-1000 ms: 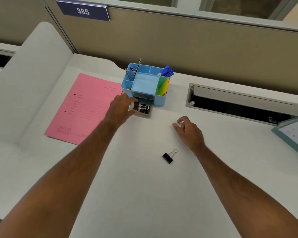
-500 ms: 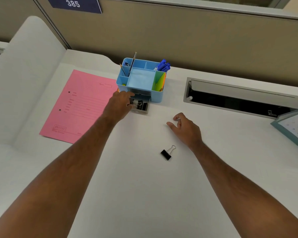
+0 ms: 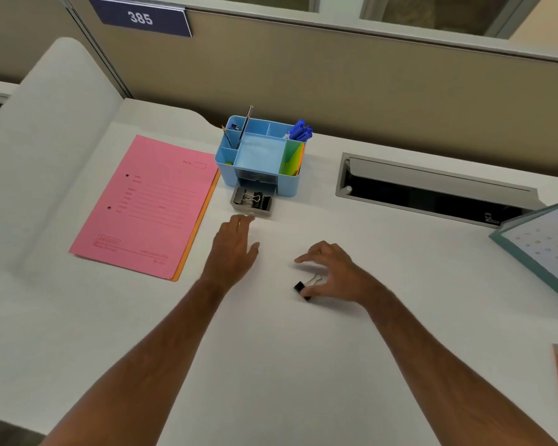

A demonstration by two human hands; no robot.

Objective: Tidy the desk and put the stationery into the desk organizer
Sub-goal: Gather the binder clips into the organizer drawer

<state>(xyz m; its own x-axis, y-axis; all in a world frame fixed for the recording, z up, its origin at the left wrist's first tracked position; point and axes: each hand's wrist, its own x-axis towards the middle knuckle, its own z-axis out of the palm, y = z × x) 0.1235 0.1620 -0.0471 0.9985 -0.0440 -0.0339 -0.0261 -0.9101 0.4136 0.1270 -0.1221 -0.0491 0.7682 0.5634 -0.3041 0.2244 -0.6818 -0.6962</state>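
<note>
So since a second ago our left hand [image 3: 236,249] has pulled back off the drawer [image 3: 253,201], which sticks out of the front of the blue organizer [image 3: 261,156] with binder clips inside. It now sits just short of the drawer, fingers straight and relaxed, holding nothing. Our right hand [image 3: 335,272] slid back toward us too and is now right over the loose clip [image 3: 305,288].

Surface is a white desk [image 3: 271,365] against a beige partition [image 3: 335,75] with a 385 sign [image 3: 140,18]. Left of the left hand there's a pink folder [image 3: 149,204]; beyond the right hand a cable slot [image 3: 432,188], and off to its right a calendar [image 3: 545,243].

Right hand's thumb and fingers are spread apart around the clip's wire handles, not closed yet. We can't tell if they actually touch it.
</note>
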